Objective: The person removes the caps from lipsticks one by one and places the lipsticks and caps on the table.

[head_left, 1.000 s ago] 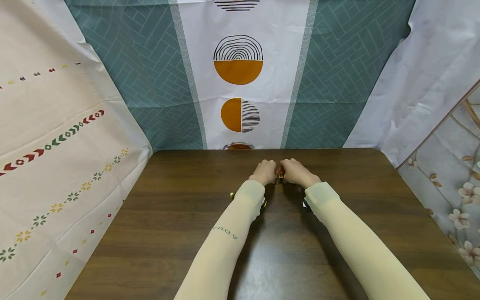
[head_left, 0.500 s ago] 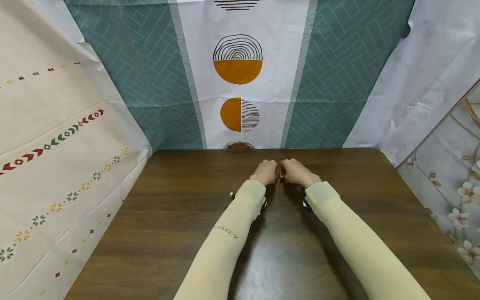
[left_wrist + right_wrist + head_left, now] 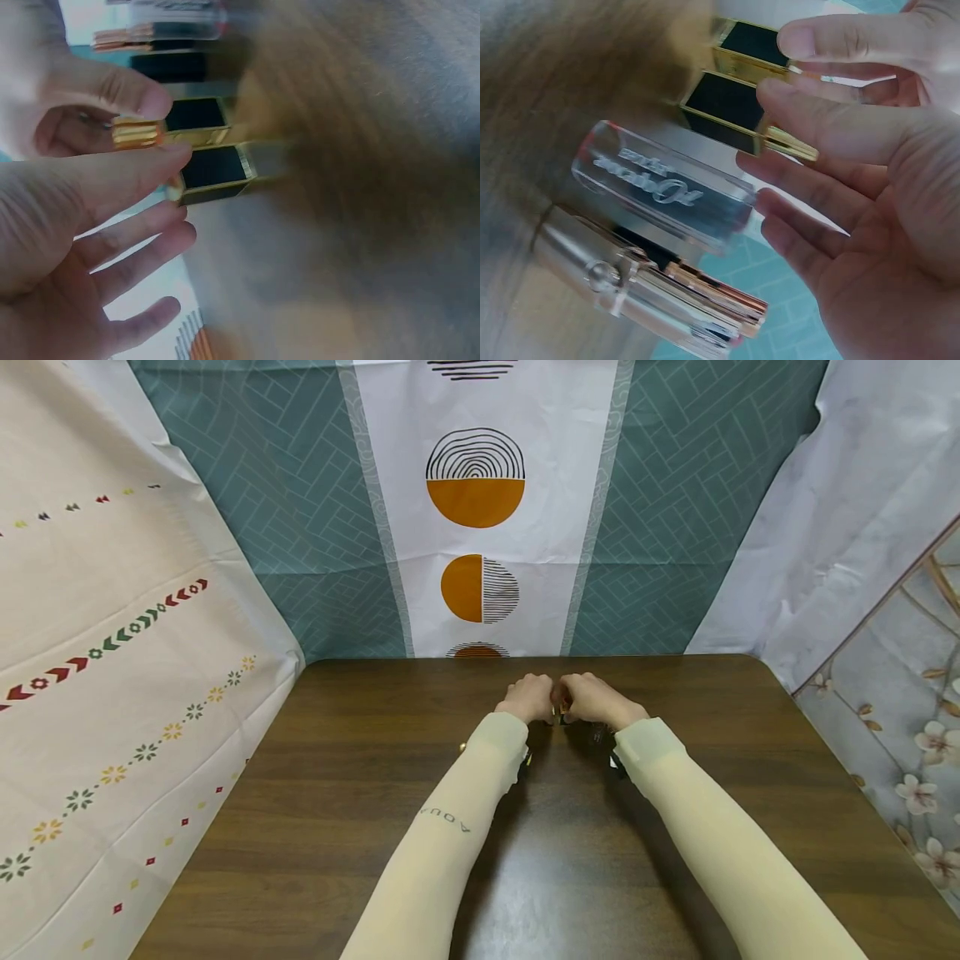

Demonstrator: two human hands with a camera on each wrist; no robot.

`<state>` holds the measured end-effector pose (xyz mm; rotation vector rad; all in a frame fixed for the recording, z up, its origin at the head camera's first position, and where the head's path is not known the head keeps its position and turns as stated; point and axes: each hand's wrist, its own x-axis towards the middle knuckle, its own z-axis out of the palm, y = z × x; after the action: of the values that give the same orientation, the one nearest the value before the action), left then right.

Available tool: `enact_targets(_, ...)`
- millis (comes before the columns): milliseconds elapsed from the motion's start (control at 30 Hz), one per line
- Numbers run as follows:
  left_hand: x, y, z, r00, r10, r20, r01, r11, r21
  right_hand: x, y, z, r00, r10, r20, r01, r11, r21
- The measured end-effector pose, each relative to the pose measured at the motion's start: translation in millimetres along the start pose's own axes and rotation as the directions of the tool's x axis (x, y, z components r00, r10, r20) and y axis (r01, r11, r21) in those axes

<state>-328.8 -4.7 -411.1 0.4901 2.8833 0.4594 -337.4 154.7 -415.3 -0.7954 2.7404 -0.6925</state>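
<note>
Near the back of the table, my left hand [image 3: 528, 699] and right hand [image 3: 597, 700] are close together. In the left wrist view, the thumb of my left hand [image 3: 90, 202] pinches a square black-and-gold piece [image 3: 214, 169], like a lipstick case or cap. Beside it stands a black-and-gold lipstick [image 3: 196, 114] with a ridged gold tube [image 3: 138, 133]. The right wrist view shows that lipstick [image 3: 724, 109] pinched by my right hand [image 3: 885, 180], its gold part sticking out. Their contact with the table is blurred.
A lettered clear-capped tube [image 3: 664, 187] and shiny rose-gold lipsticks [image 3: 641, 281] stand beside my right hand. A small gold ball-shaped thing [image 3: 462, 747] shows left of my left forearm. Patterned cloth [image 3: 480, 510] hangs behind the brown table [image 3: 337, 827].
Both hands have shifted slightly up and apart at the wrists, and the right forearm moved a little to the right. Less of the orange-red bit beside my right hand shows.
</note>
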Motion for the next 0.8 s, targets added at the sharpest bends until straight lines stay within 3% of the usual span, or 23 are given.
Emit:
enact_targets(300,-6.6,-8.2,-21.1,0.999,0.007,0.054,-0.003,0.996,-0.087,-1.9,-5,-13,1.0,0.02,-0.013,-0.018,0.993,0.114)
enact_targets(567,-18.5,-16.9,-37.4,0.998,0.057,0.026,-0.05,0.974,-0.22,-4.3,-10,-20,0.996,0.004,-0.091,0.008,0.991,0.135)
enact_targets(800,-26.4,-26.8,-47.8,0.995,0.099,0.008,-0.094,0.963,-0.253,-9.3,-13,-25,0.992,0.025,-0.121,0.0,0.98,0.199)
